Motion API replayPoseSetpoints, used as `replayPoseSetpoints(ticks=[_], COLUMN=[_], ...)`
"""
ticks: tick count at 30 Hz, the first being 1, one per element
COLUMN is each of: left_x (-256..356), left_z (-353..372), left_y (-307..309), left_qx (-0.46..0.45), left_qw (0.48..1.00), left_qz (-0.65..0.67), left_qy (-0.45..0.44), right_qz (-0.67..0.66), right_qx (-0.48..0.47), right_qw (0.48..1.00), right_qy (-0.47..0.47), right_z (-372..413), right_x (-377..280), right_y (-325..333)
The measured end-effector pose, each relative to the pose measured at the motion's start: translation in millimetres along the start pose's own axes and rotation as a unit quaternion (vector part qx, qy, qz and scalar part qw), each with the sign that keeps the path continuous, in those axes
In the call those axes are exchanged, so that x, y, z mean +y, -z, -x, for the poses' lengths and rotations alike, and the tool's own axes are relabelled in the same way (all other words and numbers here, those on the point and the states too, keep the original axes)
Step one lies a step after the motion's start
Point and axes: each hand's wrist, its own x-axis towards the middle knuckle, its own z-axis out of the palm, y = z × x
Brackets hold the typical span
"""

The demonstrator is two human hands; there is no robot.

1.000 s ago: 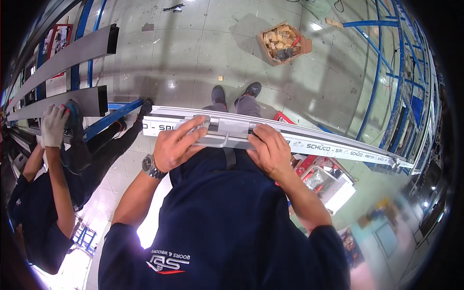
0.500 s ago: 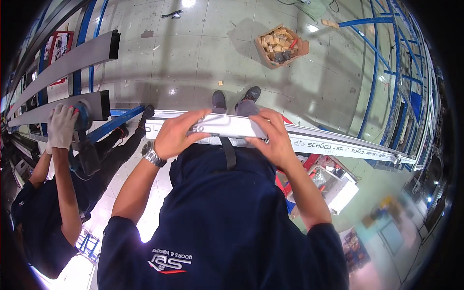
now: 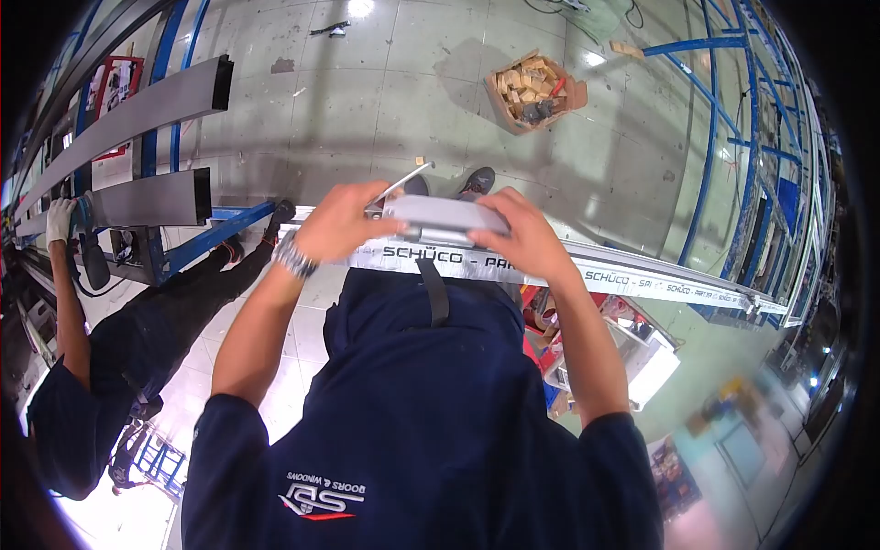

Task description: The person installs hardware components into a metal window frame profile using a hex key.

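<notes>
My left hand (image 3: 341, 225), with a metal watch on its wrist, is closed on the left end of a short silver-grey block (image 3: 445, 212). A thin metal rod (image 3: 410, 180) sticks up from the fingers of that hand, slanting to the right. On the block's right end, my right hand (image 3: 524, 236) has its thumb below and fingers above. The block is slightly blurred. It overlaps a long white profile (image 3: 623, 280) with SCHÜCO-printed film, which runs across in front of my waist. The block's underside is hidden.
At left a gloved co-worker's hand (image 3: 60, 220) is at a grey profile (image 3: 137, 199) on a blue stand. A cardboard box of wood blocks (image 3: 532, 90) sits on the floor ahead. Blue racks (image 3: 710, 137) stand at right, and a red-and-white cart (image 3: 632, 362) below the profile.
The block has lifted and tilted in my hands, uncovering more SCHÜCO print below it. The thin rod now points up and right. The co-worker's hand has moved left and down.
</notes>
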Motion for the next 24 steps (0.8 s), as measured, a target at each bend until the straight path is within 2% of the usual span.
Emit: replayPoseSetpoints(ticks=[3,5,9,10,13,16,19,20,24], left_x=[6,-5,-24,-24,-20,-11,-13,-16,-20], left_z=[47,64,68,71,69,70,70,71,74], left_y=[-25,-42,-66,-67,-62,-58,-55,-54,-56], left_qx=[0.139,0.182,0.262,0.255,0.243,0.236,0.216,0.206,0.196], left_qw=[0.974,0.950,0.896,0.901,0.898,0.911,0.912,0.909,0.909], left_qz=[-0.083,-0.140,-0.225,-0.235,-0.228,-0.207,-0.197,-0.196,-0.213], left_qy=[-0.159,-0.214,-0.279,-0.260,-0.286,-0.266,-0.289,-0.303,-0.301], right_qz=[0.094,0.183,0.230,0.240,0.244,0.218,0.127,0.138,0.139], right_qx=[0.103,0.182,0.310,0.321,0.327,0.312,0.347,0.299,0.257], right_qw=[0.983,0.943,0.877,0.869,0.859,0.877,0.912,0.930,0.941], right_qy=[0.120,0.211,0.286,0.292,0.310,0.292,0.180,0.161,0.171], right_z=[44,59,62,63,65,66,70,77,88], right_x=[-20,-24,0,4,11,8,-2,3,14], right_y=[-13,-31,-69,-74,-77,-64,-51,-45,-47])
